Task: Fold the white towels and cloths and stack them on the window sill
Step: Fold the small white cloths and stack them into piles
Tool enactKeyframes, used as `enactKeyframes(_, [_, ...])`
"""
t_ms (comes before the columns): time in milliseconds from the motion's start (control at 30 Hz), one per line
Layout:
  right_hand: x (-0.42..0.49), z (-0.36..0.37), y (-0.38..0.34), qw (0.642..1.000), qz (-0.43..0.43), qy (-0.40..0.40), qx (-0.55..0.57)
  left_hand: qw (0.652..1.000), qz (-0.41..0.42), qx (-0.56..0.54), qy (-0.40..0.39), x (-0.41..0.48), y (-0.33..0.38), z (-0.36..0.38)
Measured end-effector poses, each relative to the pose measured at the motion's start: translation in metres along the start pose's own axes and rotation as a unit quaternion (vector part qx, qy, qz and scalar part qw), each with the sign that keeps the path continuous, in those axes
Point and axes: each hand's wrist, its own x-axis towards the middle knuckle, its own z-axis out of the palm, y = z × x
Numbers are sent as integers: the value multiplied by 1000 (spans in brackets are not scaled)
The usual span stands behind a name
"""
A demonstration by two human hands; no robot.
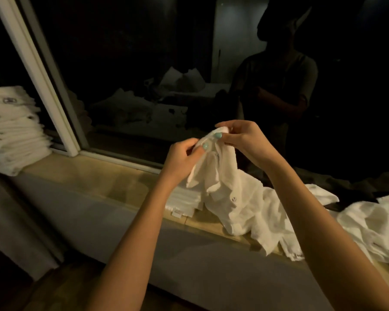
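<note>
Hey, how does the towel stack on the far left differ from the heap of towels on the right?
The stack is folded in flat layers; the heap is crumpled. The stack stands tall; the heap lies low, spread along the sill. The stack sits off to the side; the heap reaches the cloth that the left hand and right hand pinch. Both are white, on the sill.

White cloth [220, 176] hangs crumpled over the sill's [94, 178] middle; tall folded stack [11, 131] at its left end, loose pile [368, 227] right.
</note>
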Motion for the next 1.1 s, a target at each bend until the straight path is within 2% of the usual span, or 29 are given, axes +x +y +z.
enactKeyframes(167, [6, 13, -27, 998, -10, 46, -36, 994, 46, 87, -49, 22, 15, -39])
enactKeyframes(267, [8, 24, -40, 996, -13, 75, -44, 993, 91, 54, -54, 27, 20, -70])
enactKeyframes(333, [8, 28, -49, 990, -36, 98, -95, 991, 120, 25, -52, 28, 21, -89])
enactKeyframes(467, [10, 37, -74, 971, -72, 109, -200, 983, 163, 63, -63, 35, 21, -116])
enactKeyframes(567, [8, 48, -85, 957, -41, 111, -265, 986, 138, 42, -79, 40, 23, -134])
enactKeyframes(633, [3, 55, -86, 940, -32, 108, -322, 986, 117, 39, -116, 38, 19, -146])
enactKeyframes(733, [-6, 69, -82, 932, -38, 98, -347, 979, 91, 55, -174, 26, 8, -155])
enactKeyframes(833, [-11, 86, -77, 921, -29, 124, -368, 981, 97, 63, -159, 14, -5, -163])
enactKeyframes(1100, [-22, 118, -54, 940, 38, 174, -291, 986, 83, 24, -142, -10, -36, -175])
